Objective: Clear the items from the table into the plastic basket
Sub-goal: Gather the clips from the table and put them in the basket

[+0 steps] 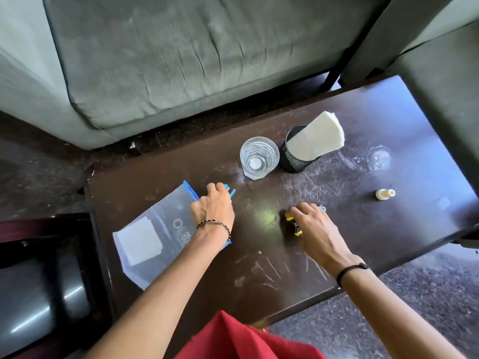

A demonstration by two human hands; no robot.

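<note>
Both bare forearms reach forward. Left hand [213, 206] knuckles up, fingers curled shut. Right hand [312, 226] palm down, fingers bent. Each wrist wears a band.

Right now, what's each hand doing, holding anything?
Left hand: closed on the blue edge of the clear plastic pouch.
Right hand: curled over a small black-and-yellow object; whether gripped cannot be told.

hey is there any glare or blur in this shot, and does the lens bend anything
Head view: a bright glare patch sits on the dark table between the left hand and right hand; the sofa looks soft and smeared; the wide lens bows the table edges; the drinking glass stays fairly sharp.
</note>
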